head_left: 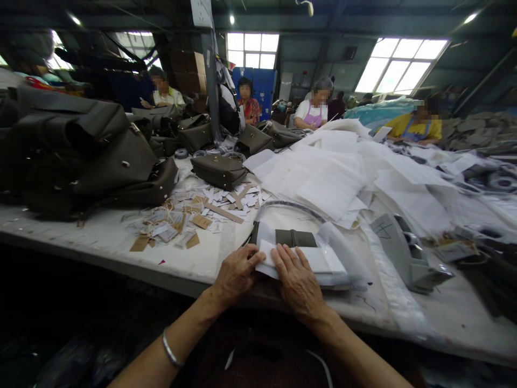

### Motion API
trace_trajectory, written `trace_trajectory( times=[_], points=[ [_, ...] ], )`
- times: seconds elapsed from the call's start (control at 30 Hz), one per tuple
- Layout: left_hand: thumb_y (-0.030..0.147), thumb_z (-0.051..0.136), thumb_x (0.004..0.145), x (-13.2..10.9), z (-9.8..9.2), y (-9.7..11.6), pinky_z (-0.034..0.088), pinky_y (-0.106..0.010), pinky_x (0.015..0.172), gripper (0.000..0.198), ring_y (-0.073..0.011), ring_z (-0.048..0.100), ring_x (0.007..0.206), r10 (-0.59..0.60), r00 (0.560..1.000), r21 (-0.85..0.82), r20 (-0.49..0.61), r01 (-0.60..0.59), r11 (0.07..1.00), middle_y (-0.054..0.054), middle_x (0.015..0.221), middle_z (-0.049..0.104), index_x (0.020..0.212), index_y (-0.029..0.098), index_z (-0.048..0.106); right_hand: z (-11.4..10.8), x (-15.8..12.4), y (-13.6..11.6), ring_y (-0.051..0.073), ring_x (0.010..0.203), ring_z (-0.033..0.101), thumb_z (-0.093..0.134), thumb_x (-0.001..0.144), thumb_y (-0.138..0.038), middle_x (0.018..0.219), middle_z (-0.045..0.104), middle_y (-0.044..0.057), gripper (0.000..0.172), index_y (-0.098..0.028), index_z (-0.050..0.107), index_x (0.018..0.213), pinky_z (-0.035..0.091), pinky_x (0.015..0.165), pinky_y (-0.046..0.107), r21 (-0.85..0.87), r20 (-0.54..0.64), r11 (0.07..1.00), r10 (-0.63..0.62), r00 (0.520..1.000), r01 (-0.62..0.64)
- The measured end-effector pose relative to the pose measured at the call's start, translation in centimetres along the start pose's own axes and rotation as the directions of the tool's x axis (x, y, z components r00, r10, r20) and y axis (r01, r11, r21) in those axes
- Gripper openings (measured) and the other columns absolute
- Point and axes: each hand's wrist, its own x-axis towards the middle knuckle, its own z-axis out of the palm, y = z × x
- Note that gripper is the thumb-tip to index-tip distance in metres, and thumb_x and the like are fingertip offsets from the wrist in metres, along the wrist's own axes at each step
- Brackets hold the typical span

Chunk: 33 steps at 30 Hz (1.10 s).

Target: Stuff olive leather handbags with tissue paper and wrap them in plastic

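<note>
A dark olive handbag point(294, 238), partly covered by white wrapping paper point(329, 261), lies near the table's front edge. Its handle point(288, 203), wrapped in clear plastic, arches away from me. My left hand point(236, 272) is bent at the bag's left end, its fingers closed on the paper's edge; the fingertips are partly hidden. Flat on the paper lies my right hand point(298, 280), palm down with fingers stretched out. Translucent wrap point(350, 261) bulges at the bag's right end.
Dark handbags point(89, 145) are heaped at the left. Paper tags point(173, 223) lie scattered before me, with a large pile of white sheets point(323, 164) behind. A grey tape dispenser point(404, 250) stands at the right. Several people sit across the table, beyond a metal post point(212, 81).
</note>
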Motion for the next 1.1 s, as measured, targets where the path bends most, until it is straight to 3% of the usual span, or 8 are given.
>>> trace_trajectory(
  times=[0.13, 0.23, 0.4, 0.53, 0.67, 0.83, 0.97, 1.1],
  points=[
    [0.015, 0.05, 0.093, 0.8, -1.4, 0.6, 0.046, -0.045, 0.103, 0.036, -0.0281, 0.049, 0.129, 0.219, 0.976, 0.183, 0.003, -0.216, 0.959, -0.015, 0.142, 0.05, 0.129, 0.017, 0.056, 0.4, -0.1, 0.1, 0.028, 0.133, 0.045, 0.045, 0.09, -0.008, 0.142, 0.053, 0.015, 0.048, -0.01, 0.05, 0.137, 0.028, 0.114, 0.048, -0.023, -0.039, 1.0, -0.011, 0.999, 0.011],
    [0.012, 0.041, 0.097, 0.6, -0.9, 0.7, 0.045, -0.038, 0.106, 0.037, -0.0221, 0.054, 0.125, 0.32, 0.947, 0.215, 0.012, -0.315, 0.925, -0.011, 0.131, 0.062, 0.131, 0.014, 0.055, 0.3, -0.1, 0.2, 0.027, 0.131, 0.047, 0.042, 0.09, -0.007, 0.14, 0.055, 0.015, 0.044, -0.009, 0.054, 0.133, 0.03, 0.113, 0.047, -0.032, -0.065, 0.999, -0.021, 0.998, 0.019],
    [0.011, 0.036, 0.098, -1.2, 0.7, 0.7, 0.049, -0.035, 0.1, 0.039, -0.0208, 0.059, 0.12, 0.28, 0.96, 0.262, -0.005, -0.269, 0.927, -0.011, 0.125, 0.065, 0.131, 0.013, 0.056, 0.0, -0.6, 0.1, 0.026, 0.131, 0.047, 0.041, 0.092, -0.008, 0.136, 0.059, 0.013, 0.042, -0.01, 0.055, 0.131, 0.026, 0.116, 0.047, -0.035, -0.11, 0.998, -0.061, 0.992, 0.057],
    [0.013, 0.036, 0.097, -1.8, 0.5, 2.1, 0.046, -0.046, 0.104, 0.043, -0.0287, 0.053, 0.127, 0.236, 0.964, 0.422, 0.122, -0.266, 0.867, -0.014, 0.136, 0.058, 0.136, 0.009, 0.05, 0.3, -1.1, 0.0, 0.025, 0.131, 0.047, 0.043, 0.092, -0.01, 0.135, 0.059, 0.013, 0.04, -0.01, 0.056, 0.13, 0.025, 0.117, 0.047, -0.036, -0.136, 0.999, -0.045, 0.99, 0.041],
    [0.013, 0.04, 0.095, -0.9, 0.3, 3.0, 0.051, -0.049, 0.093, 0.041, -0.033, 0.059, 0.117, 0.221, 0.94, 0.525, 0.261, -0.33, 0.785, -0.021, 0.132, 0.058, 0.134, 0.005, 0.05, 0.5, -1.0, 0.0, 0.026, 0.131, 0.046, 0.048, 0.091, -0.011, 0.136, 0.059, 0.014, 0.041, -0.01, 0.054, 0.132, 0.024, 0.117, 0.048, -0.045, -0.119, 0.999, -0.036, 0.992, 0.031],
    [0.01, 0.042, 0.093, 0.7, 0.0, 2.2, 0.054, -0.038, 0.078, 0.038, -0.0282, 0.065, 0.105, 0.225, 0.901, 0.439, 0.372, -0.384, 0.813, -0.021, 0.124, 0.062, 0.131, 0.006, 0.049, -0.4, -1.0, -0.8, 0.03, 0.134, 0.043, 0.069, 0.084, -0.031, 0.139, 0.055, 0.016, 0.058, -0.01, 0.05, 0.135, 0.023, 0.117, 0.05, 0.047, -0.086, 0.998, 0.034, 0.996, -0.03],
    [0.008, 0.043, 0.091, 2.1, -0.9, 2.0, 0.053, -0.037, 0.077, 0.039, -0.0251, 0.065, 0.094, 0.198, 0.907, 0.353, 0.371, -0.335, 0.874, -0.018, 0.116, 0.063, 0.13, 0.008, 0.047, -0.8, -0.7, -1.4, 0.032, 0.134, 0.043, 0.078, 0.075, -0.041, 0.14, 0.054, 0.016, 0.077, -0.013, 0.045, 0.139, 0.023, 0.116, 0.052, 0.095, -0.127, 0.993, 0.082, 0.989, -0.07],
    [0.005, 0.048, 0.084, 3.3, -1.5, 2.3, 0.053, -0.039, 0.078, 0.044, -0.0266, 0.064, 0.092, 0.175, 0.909, 0.318, 0.378, -0.305, 0.898, -0.016, 0.11, 0.063, 0.127, 0.008, 0.048, 0.0, 0.1, -0.9, 0.031, 0.125, 0.05, 0.071, 0.08, -0.029, 0.132, 0.061, 0.013, 0.061, -0.013, 0.049, 0.134, 0.026, 0.113, 0.049, 0.08, -0.219, 0.994, 0.096, 0.971, -0.08]
  ],
)
